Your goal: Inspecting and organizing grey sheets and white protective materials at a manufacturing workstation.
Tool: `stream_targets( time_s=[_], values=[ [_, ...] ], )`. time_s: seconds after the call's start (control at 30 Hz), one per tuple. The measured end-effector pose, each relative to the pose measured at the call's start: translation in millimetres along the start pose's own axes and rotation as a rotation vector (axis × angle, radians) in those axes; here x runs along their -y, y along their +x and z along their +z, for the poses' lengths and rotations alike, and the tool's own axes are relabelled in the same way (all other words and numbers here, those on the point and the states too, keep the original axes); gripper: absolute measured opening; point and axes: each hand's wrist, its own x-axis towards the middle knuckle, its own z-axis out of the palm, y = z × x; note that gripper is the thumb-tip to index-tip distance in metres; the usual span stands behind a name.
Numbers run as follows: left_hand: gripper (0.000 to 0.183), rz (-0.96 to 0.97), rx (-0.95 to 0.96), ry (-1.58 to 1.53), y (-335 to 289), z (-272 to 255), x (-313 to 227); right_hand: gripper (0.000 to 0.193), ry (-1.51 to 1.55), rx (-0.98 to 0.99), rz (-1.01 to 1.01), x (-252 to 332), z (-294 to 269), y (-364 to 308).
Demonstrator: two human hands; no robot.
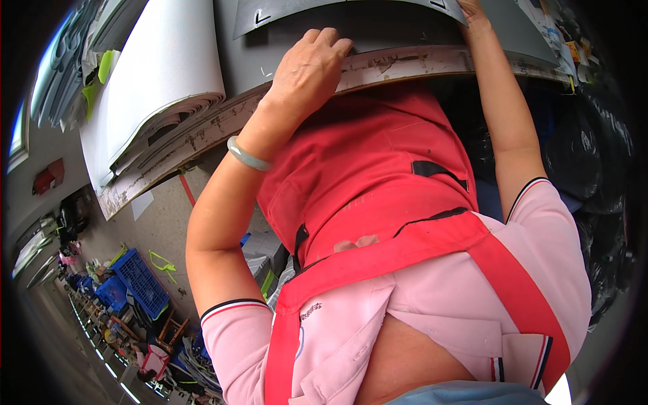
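Observation:
A curved grey panel [351,8] with L-shaped marks near its corners shows at the top edge, its near rim raised over dark grey sheet material [398,32] on the table. My right hand [474,16] is at the panel's right end and grips its edge; the upper frame cuts this hand off in part. Near the table's front edge, just below the panel, my left hand [309,67] hovers with its fingers curled in. Whatever those fingers hold, if anything, is hidden. A pale bangle [248,155] circles the left wrist.
A thick roll of white sheet material [158,64] lies on the table at left. The worn table edge [405,64] runs close before my red apron [378,155]. Black plastic bags [587,148] stand at right. A blue crate [140,283] is on the floor at lower left.

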Motion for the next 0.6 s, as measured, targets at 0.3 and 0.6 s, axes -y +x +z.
stream_targets(
  time_s=[0.3, 0.6],
  values=[
    [0.024, 0.042, -0.123, -0.045, 38.3, 21.5, 5.1, 0.044, -0.004, -0.151, -0.007, 23.0, 29.7, -21.2],
    [0.031, -0.167, -0.532, -0.011, 150.0, 25.1, -3.7, 0.041, 0.633, 0.115, 0.187, 101.7, 108.0, -41.1]
  ],
)
